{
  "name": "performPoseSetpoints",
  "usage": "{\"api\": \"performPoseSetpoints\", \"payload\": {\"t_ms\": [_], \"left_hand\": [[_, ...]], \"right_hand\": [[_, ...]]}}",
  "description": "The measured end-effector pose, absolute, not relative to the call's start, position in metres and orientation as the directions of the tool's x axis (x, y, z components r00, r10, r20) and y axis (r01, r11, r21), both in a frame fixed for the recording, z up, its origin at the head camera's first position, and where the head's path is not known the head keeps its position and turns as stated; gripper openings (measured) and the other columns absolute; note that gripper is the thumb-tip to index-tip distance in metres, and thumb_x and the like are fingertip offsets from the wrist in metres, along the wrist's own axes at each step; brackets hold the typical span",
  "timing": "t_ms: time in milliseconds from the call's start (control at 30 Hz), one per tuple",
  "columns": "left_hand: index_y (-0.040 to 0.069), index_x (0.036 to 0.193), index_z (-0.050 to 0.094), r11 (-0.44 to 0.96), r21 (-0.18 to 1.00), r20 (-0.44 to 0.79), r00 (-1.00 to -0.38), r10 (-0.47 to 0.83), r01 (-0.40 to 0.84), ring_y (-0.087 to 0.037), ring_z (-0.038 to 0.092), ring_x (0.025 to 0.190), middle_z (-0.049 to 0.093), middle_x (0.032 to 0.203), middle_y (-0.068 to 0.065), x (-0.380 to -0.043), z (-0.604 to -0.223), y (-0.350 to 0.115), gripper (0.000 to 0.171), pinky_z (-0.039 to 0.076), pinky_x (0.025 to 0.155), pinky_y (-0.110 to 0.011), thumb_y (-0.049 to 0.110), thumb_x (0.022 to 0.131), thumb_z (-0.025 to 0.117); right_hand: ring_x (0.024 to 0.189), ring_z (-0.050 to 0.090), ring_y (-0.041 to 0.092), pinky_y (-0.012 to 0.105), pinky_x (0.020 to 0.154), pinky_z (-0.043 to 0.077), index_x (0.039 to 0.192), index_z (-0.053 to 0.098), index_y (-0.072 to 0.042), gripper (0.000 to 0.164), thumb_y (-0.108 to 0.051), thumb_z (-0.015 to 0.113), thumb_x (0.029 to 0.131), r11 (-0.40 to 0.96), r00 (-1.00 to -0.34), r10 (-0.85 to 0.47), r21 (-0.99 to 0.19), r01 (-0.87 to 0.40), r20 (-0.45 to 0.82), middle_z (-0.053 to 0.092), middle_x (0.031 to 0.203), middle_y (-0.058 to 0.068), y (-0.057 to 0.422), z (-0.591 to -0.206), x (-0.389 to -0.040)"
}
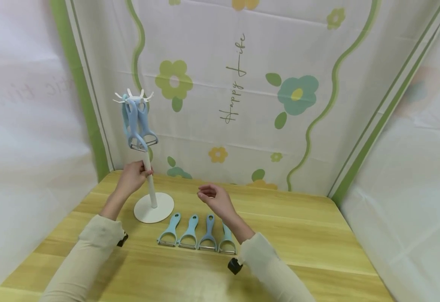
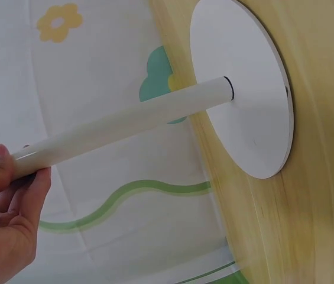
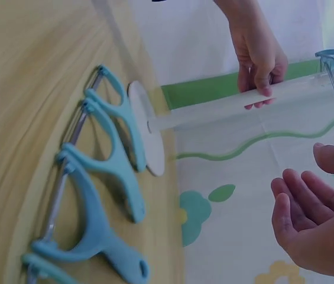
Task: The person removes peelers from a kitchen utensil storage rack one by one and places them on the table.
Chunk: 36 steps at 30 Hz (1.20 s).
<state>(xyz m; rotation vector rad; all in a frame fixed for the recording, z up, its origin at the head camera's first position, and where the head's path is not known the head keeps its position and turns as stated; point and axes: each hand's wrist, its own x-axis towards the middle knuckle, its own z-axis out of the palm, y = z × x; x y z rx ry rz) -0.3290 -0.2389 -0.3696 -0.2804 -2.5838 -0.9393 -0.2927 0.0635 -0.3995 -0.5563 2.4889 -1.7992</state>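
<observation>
A white stand (image 1: 151,191) is on the left part of the table, its round base (image 1: 144,212) seemingly flat on the wood. At least three hanging peelers (image 1: 133,119), blue and teal, crowd one side of its hooks (image 1: 129,93); they overlap, so an exact count cannot be told, nor can the hooks be counted surely.

The left hand (image 1: 132,176) grips the pole below the peelers, thumb and fingers around it. The right hand (image 1: 217,201) is raised to the right of the stand, well apart from the pole; its fingers are loosely bent, the thumb apart from them, and nothing is held.

Near the base, four loose peelers (image 1: 191,227) lie in a row, blades toward the person and handles toward the cloth. The fourth is partly hidden under the right forearm.

With the load gathered on one side, the stand could perhaps tip if the left hand let go or pulled. A bump to the crowded hooks might knock a peeler off, and careless fingers could meet a blade. A low sweep of the right sleeve (image 1: 269,260) might disturb the row.

In all: one stand, four peelers on the table (image 1: 299,235), two hands, two sleeves. Flowered cloth (image 1: 257,138) hangs behind.
</observation>
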Motion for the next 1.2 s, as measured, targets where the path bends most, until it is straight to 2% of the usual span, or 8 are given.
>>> {"api": "performPoseSetpoints", "payload": {"t_ms": [333, 633, 1200], "left_hand": [[-0.005, 0.096, 0.069, 0.761, 0.568, 0.417, -0.907, 0.065, 0.315, -0.044, 0.071, 0.095, 0.074, 0.095, -0.023, -0.331, -0.368, -0.24, 0.012, 0.055, 0.085, -0.057, 0.006, 0.096, 0.064], [-0.005, 0.095, 0.069, 0.781, 0.546, 0.414, -0.908, 0.063, 0.304, -0.044, 0.07, 0.093, 0.073, 0.095, -0.024, -0.332, -0.365, -0.238, 0.012, 0.056, 0.084, -0.055, 0.006, 0.096, 0.064], [-0.006, 0.095, 0.069, 0.805, 0.528, 0.41, -0.911, 0.038, 0.271, -0.043, 0.069, 0.091, 0.073, 0.094, -0.024, -0.335, -0.368, -0.238, 0.013, 0.056, 0.08, -0.055, 0.006, 0.095, 0.063]], "right_hand": [[0.103, 0.07, 0.021, 0.029, 0.087, 0.058, 0.117, 0.069, -0.009, 0.022, -0.016, 0.068, 0.096, 0.215, -0.925, -0.265, -0.919, -0.33, 0.271, 0.073, 0.112, 0.012, 0.036, -0.371, -0.302], [0.103, 0.07, 0.021, 0.03, 0.09, 0.057, 0.117, 0.069, -0.01, 0.023, -0.019, 0.068, 0.096, 0.187, -0.915, -0.269, -0.915, -0.356, 0.301, 0.074, 0.112, 0.009, 0.018, -0.347, -0.31], [0.103, 0.07, 0.017, 0.028, 0.089, 0.056, 0.118, 0.069, -0.01, 0.025, -0.022, 0.068, 0.096, 0.231, -0.892, -0.272, -0.876, -0.424, 0.361, 0.074, 0.112, 0.007, -0.006, -0.314, -0.324]]}}
